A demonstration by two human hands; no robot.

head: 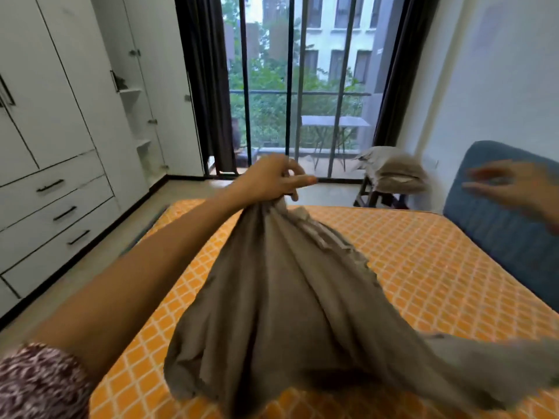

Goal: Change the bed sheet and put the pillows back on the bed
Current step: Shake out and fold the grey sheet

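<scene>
My left hand is raised over the bed and shut on a bunched edge of a grey-brown bed sheet. The sheet hangs down from it and spreads across the near part of the orange, white-latticed mattress. My right hand is blurred at the right, fingers spread, in front of the blue headboard, holding nothing. Pillows in grey-brown covers are stacked on a dark stool beyond the bed's far right corner.
White wardrobes with drawers line the left wall, with a strip of floor between them and the bed. Glass balcony doors with dark curtains stand beyond the bed. A white wall is on the right.
</scene>
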